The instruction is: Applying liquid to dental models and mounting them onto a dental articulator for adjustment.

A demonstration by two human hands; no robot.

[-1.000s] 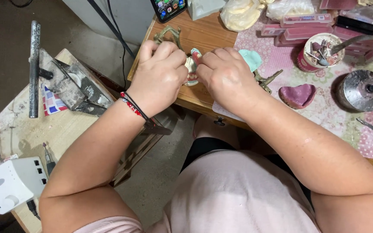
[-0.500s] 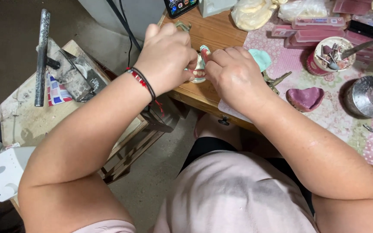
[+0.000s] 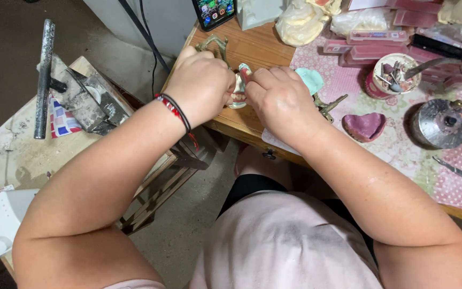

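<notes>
- The left hand [image 3: 201, 85] and the right hand [image 3: 280, 99] meet over the front edge of the brown wooden counter [image 3: 258, 48], and both are closed around one small thing: a pale dental model with a row of white teeth and pink gum [image 3: 239, 90].
- The left hand grips it from the left with curled fingers, and the right hand pinches it from the right; only a narrow part of the model shows between them.
- The model sits just above the counter edge, near a brass-coloured metal frame [image 3: 214, 44] behind the left hand and a pale green rounded piece [image 3: 311, 80] behind the right hand.
- Risk, in my judgement: the model is held above the edge, so if one grip slips it could fall to the floor and break. Too hard pressing of both hands could also loosen a tooth.
- Another risk: the right forearm lies close to a pink heart-shaped mould [image 3: 364, 126] and a round silver metal burner [image 3: 438, 124], and a wide elbow move could push them.
- Direction: the long axis of the model seems to run left to right between the hands, with the tooth row facing the person. Most of it is hidden, so I cannot tell this fully.
</notes>
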